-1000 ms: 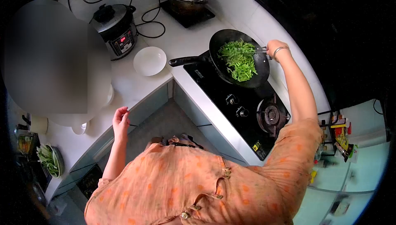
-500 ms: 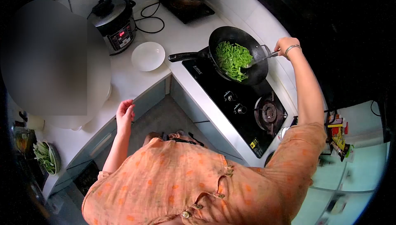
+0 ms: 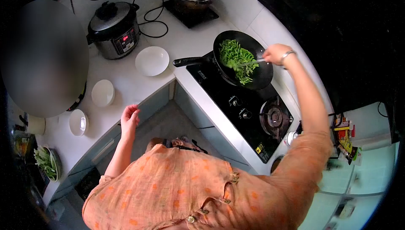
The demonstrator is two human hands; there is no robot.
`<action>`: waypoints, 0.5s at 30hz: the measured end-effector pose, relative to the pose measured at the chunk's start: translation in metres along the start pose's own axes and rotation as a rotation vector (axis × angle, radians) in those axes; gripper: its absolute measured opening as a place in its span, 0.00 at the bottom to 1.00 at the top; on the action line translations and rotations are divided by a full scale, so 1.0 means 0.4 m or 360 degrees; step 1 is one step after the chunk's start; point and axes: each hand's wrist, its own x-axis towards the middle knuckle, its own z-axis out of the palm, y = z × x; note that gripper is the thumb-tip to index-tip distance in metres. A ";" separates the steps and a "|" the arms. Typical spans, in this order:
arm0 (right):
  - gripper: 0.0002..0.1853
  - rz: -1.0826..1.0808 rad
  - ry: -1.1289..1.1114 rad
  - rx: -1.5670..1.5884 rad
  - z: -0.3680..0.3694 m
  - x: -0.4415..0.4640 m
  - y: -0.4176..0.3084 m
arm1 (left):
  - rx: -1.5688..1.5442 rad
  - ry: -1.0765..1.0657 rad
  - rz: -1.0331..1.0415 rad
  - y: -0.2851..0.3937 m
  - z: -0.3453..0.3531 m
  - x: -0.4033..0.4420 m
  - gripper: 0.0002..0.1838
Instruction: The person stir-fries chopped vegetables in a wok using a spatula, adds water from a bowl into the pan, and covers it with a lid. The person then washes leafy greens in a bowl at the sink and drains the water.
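Note:
My right hand (image 3: 276, 54) is closed on the handle of a metal spatula (image 3: 253, 62), whose head is in among the chopped green beans (image 3: 236, 57). The beans lie in a black wok (image 3: 265, 76) on the left burner of the black gas stove (image 3: 219, 90). The wok's long handle (image 3: 190, 61) points left over the counter edge. Off to the left, my left hand (image 3: 130, 118) hangs by the counter's front edge, fingers curled in, with nothing visible in it. A white dish (image 3: 152, 61) sits on the counter between that hand and the rice cooker.
Two white bowls (image 3: 103, 93) stand along the left counter. An electric pressure cooker (image 3: 116, 31) and a lidded pot (image 3: 193, 0) are at the back. A bowl of leafy greens (image 3: 47, 163) is far left. A second burner (image 3: 275, 118) lies right of the wok.
My right hand has moved left and slightly down, bringing the spatula further across the wok and through the beans. My left hand has barely moved. The white bowls at left have come into view.

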 end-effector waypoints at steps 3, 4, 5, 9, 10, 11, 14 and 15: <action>0.12 0.0440 0.0278 0.0202 0.074 0.061 -0.032 | -0.0011 0.0015 -0.0001 0.018 0.005 -0.002 0.09; 0.12 0.0492 0.0327 0.0243 0.101 0.081 0.002 | -0.0003 0.0016 0.0003 0.026 0.001 -0.001 0.09; 0.13 0.0506 0.0325 0.0253 0.129 0.105 0.060 | -0.0014 0.0047 0.0024 0.032 -0.004 -0.003 0.08; 0.16 0.0323 -0.0017 0.0318 0.123 0.053 0.203 | -0.0099 0.0108 0.0035 0.019 -0.038 -0.001 0.09; 0.16 0.0841 -0.0002 0.0950 0.078 -0.002 0.172 | -0.0099 0.0108 0.0032 0.013 -0.044 0.000 0.09; 0.15 0.0860 -0.0001 0.0896 0.074 -0.019 0.191 | -0.0105 0.0121 0.0020 0.006 -0.049 0.000 0.09; 0.13 0.0913 0.0046 0.0792 0.088 -0.034 0.223 | -0.0062 0.0105 0.0008 0.011 -0.043 -0.002 0.09; 0.12 0.0943 0.0091 0.0744 0.101 -0.035 0.226 | -0.0009 0.0081 0.0007 0.016 -0.038 -0.005 0.09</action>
